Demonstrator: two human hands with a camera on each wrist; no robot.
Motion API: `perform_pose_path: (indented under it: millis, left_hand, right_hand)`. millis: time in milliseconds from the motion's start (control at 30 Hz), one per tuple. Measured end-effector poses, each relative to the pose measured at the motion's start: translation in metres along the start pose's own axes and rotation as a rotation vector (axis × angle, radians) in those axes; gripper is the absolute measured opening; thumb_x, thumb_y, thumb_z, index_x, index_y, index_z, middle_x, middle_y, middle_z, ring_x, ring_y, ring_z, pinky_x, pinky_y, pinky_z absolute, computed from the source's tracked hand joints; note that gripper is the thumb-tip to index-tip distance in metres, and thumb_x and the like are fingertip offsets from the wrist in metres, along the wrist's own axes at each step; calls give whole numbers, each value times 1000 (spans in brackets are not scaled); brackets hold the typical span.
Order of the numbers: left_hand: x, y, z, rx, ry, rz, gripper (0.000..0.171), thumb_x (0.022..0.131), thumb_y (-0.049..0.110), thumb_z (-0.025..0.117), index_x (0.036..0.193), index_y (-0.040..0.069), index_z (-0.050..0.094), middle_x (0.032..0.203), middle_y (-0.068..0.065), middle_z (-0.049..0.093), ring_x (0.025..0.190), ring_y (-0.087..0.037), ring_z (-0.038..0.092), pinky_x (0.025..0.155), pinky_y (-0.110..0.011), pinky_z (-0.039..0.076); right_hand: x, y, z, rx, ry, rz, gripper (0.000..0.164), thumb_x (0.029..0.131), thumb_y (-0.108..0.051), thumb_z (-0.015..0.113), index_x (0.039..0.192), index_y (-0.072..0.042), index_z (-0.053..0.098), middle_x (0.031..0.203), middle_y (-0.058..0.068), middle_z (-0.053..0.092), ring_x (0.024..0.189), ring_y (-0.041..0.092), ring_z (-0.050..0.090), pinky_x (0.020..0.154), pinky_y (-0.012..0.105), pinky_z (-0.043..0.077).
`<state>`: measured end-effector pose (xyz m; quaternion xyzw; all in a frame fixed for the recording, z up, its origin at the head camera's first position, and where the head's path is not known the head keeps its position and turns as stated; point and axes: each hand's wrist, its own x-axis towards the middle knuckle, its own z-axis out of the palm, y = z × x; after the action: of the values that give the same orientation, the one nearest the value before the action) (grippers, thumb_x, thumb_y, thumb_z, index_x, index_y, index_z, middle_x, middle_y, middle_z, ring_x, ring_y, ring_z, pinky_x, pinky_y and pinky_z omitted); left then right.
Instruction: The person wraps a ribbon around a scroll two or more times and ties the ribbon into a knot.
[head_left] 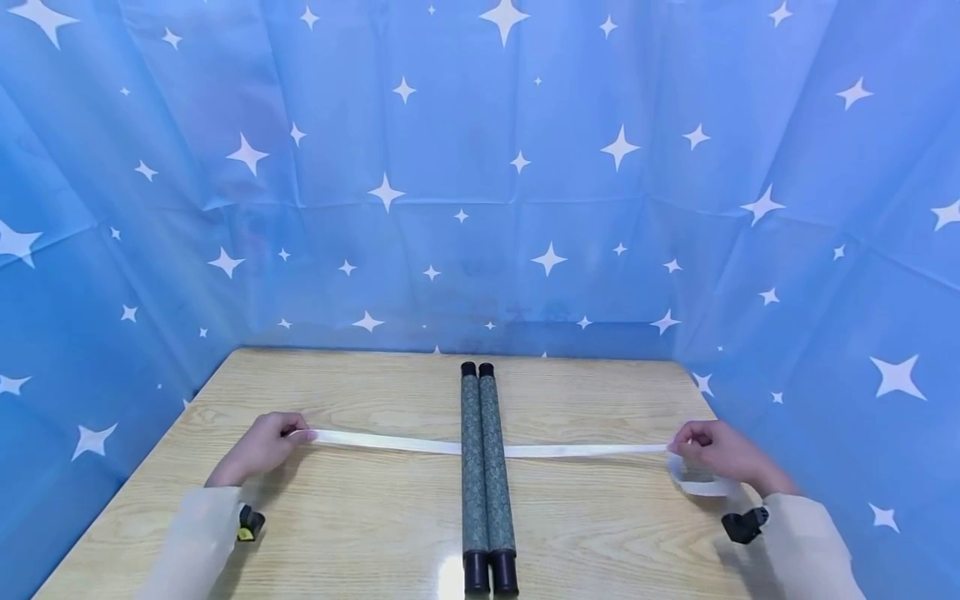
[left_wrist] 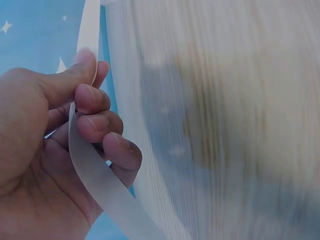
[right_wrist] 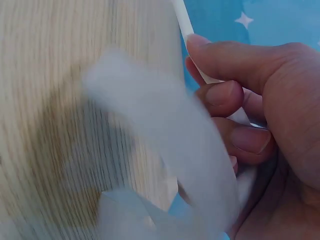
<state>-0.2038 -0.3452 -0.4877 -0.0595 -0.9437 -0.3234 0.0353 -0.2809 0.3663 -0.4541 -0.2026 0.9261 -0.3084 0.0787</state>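
Observation:
A rolled scroll with two grey-green rolls (head_left: 474, 467) and black end knobs (head_left: 503, 575) lies lengthwise on the table. A white ribbon (head_left: 390, 442) runs crosswise, drawn out between both hands, its middle hidden beneath the rolls. Left of the scroll, my left hand (head_left: 258, 450) pinches the ribbon between thumb and forefinger; in the left wrist view a ribbon tail (left_wrist: 107, 190) trails down across the palm. On the far right, my right hand (head_left: 723, 454) pinches the other side of it. From that hand a loose, blurred ribbon loop (right_wrist: 165, 120) hangs in the right wrist view.
The wood-grain table (head_left: 360, 517) reaches back to a blue curtain (head_left: 450, 250) with white stars, which also flanks it on both sides. Small black cameras (head_left: 742, 527) are strapped at both wrists, over pale sleeves.

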Motion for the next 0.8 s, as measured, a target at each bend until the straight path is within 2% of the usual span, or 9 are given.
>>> perform_pose_path:
  millis: [200, 467, 667, 800]
  left_hand:
    - [-9, -14, -18, 38, 4, -28, 23, 99, 27, 61, 82, 12, 67, 63, 2, 43, 56, -13, 37, 54, -27, 33]
    - [-25, -34, -40, 83, 0, -67, 22, 99, 26, 61, 83, 12, 68, 65, 1, 46, 57, -13, 37, 56, -27, 33]
    - [-33, -51, -49, 123, -11, -97, 21, 99, 26, 60, 87, 12, 70, 73, -2, 54, 64, -16, 40, 61, -32, 33]
    - [-36, -65, -54, 163, 7, -111, 20, 98, 25, 62, 86, 11, 70, 75, -2, 55, 66, -17, 41, 62, -33, 34]
  right_hand:
    - [-5, 12, -8, -55, 95, 35, 23, 98, -25, 62, 93, -4, 68, 61, -6, 41, 52, 5, 32, 53, 25, 33]
    - [-15, 24, -22, -168, 167, 105, 29, 98, -33, 62, 95, -5, 69, 71, 3, 54, 57, 9, 38, 54, 28, 34]
    - [-21, 30, -31, -214, 176, 166, 33, 97, -37, 62, 94, -5, 68, 82, 6, 61, 65, 14, 45, 58, 32, 38]
    - [-22, 35, -33, -239, 170, 219, 38, 97, -43, 60, 96, -5, 68, 86, 7, 64, 67, 16, 47, 57, 33, 38]
